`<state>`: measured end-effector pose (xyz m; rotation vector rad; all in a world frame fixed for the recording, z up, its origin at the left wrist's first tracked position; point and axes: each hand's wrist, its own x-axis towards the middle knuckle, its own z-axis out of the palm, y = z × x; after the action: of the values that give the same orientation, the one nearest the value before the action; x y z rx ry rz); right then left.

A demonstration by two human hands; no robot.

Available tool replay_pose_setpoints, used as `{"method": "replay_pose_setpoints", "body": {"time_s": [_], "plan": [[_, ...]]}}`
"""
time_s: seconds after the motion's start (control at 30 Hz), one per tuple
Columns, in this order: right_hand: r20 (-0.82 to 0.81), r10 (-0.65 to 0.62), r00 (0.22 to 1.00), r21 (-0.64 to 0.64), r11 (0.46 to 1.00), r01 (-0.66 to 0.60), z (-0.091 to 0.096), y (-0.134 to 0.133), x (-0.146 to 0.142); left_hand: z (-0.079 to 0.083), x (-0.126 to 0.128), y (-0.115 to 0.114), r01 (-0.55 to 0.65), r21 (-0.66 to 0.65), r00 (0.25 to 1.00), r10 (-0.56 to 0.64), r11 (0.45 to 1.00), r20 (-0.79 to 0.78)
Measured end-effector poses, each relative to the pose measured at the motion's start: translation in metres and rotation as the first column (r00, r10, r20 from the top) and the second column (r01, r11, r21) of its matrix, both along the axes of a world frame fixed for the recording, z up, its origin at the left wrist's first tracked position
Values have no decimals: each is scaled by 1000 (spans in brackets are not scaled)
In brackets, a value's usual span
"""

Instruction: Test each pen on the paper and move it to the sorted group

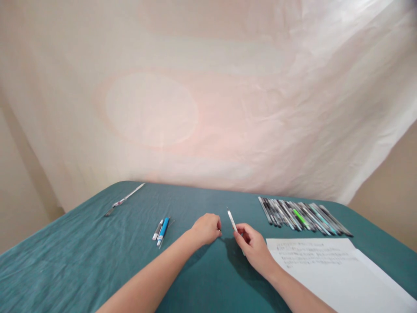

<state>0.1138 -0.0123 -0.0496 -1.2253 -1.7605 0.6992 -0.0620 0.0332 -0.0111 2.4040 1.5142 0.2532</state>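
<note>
My right hand (251, 244) pinches a slim white pen (232, 219) between thumb and fingers. The pen slants up and to the left, its dark narrow tip at the upper end. To its left, my left hand (206, 228) is closed with the fingers curled down just above the cloth. Whatever is between those fingertips, if anything, is too small or hidden to name. The two hands are apart, with the pen's tip between them.
Several pens (302, 216) lie in a row at the right. Below them rests a white paper (325, 278) with handwriting. A blue pen (163, 230) and a grey-white pen (157, 230) lie left. A bundle of thin sticks (127, 198) sits far left on the green cloth (81, 243).
</note>
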Motion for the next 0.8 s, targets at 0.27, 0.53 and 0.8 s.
{"method": "replay_pose_setpoints", "body": {"time_s": [0.27,0.53,0.8], "plan": [[-13,3,1000,1,1000,-3,2,0,-1,1,-3,5,-1,-60,1000,2,998,30],[-19,-1,1000,-7,1000,1,1,-1,0,8,-7,9,50,-37,985,-44,998,168],[-50,7,999,-39,999,-9,4,-1,0,33,-23,17,36,-96,921,5,995,389]]}}
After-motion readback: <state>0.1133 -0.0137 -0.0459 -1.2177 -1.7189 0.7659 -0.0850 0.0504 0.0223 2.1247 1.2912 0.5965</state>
